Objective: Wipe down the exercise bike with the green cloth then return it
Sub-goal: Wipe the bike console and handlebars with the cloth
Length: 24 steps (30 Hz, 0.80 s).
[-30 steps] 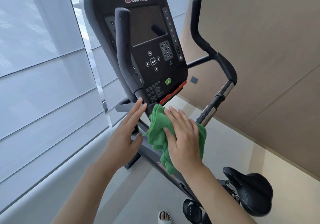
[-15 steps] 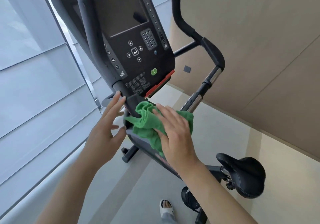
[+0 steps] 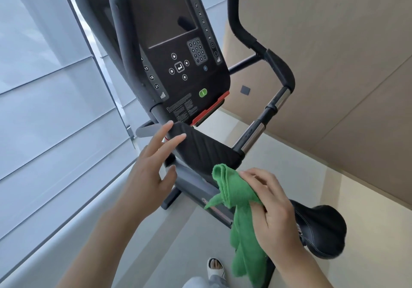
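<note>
Right hand [image 3: 272, 207] bunches crumpled green cloth [image 3: 240, 216] — left hand [image 3: 151, 167] flat, splayed.

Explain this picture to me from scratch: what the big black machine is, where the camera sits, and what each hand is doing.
The camera is worn on a person's head and looks forward and down, so you see their own arms reaching out. The black machine is an exercise bike. Its console, a dark screen with buttons, rises in front, the handlebars curve up on both sides, and the seat shows at lower right. The right hand grips a bunched green cloth, which hangs down just below the ribbed black pad under the console. The left hand holds nothing; its fingers are spread, with the tips at that pad's edge. At the bottom a foot in a white sandal stands on the pale floor.
</note>
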Each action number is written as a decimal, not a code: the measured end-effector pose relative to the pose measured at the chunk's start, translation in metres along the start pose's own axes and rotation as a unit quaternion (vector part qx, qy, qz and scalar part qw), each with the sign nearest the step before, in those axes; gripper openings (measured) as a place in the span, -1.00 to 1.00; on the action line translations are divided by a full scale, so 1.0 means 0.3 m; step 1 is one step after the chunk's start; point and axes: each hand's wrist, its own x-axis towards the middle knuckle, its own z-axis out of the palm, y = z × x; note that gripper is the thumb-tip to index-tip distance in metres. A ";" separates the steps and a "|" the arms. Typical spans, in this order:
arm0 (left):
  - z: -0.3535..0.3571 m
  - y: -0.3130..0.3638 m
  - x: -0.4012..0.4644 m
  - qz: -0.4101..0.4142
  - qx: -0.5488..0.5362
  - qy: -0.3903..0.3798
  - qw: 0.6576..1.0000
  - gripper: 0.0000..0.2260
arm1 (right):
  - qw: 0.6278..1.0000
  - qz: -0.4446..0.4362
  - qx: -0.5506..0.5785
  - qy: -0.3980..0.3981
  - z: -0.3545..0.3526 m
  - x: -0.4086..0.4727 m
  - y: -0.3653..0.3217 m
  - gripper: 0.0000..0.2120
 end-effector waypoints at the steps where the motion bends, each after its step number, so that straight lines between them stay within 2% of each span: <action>1: 0.007 -0.003 0.000 -0.002 -0.006 0.003 1.000 -0.35 | 1.000 -0.002 -0.003 0.019 -0.009 0.016 -0.018 -0.51; 3: 0.018 -0.007 -0.001 -0.003 -0.020 0.008 1.000 -0.33 | 0.998 -0.001 -0.009 0.061 -0.018 0.063 -0.050 -0.57; 8: 0.025 -0.014 -0.002 0.001 -0.033 0.013 0.999 -0.32 | 0.991 -0.005 -0.021 0.136 0.010 0.249 -0.119 -0.55; 10: 0.023 -0.019 -0.004 0.001 -0.032 0.013 0.999 -0.31 | 0.992 -0.008 -0.020 0.126 0.064 0.322 -0.129 -0.54; 13: 0.019 -0.017 -0.004 -0.005 -0.034 0.010 0.999 -0.28 | 0.998 0.010 -0.024 0.050 0.184 0.379 -0.116 -0.57; 17: 0.013 -0.010 -0.003 -0.011 -0.027 0.000 1.000 -0.27 | 0.995 -0.019 -0.091 -0.022 0.254 0.330 -0.077 -0.55; 24: 0.016 -0.019 -0.005 0.008 0.000 0.007 1.000 -0.26 | 0.995 -0.041 -0.095 0.008 0.203 0.199 -0.010 -0.57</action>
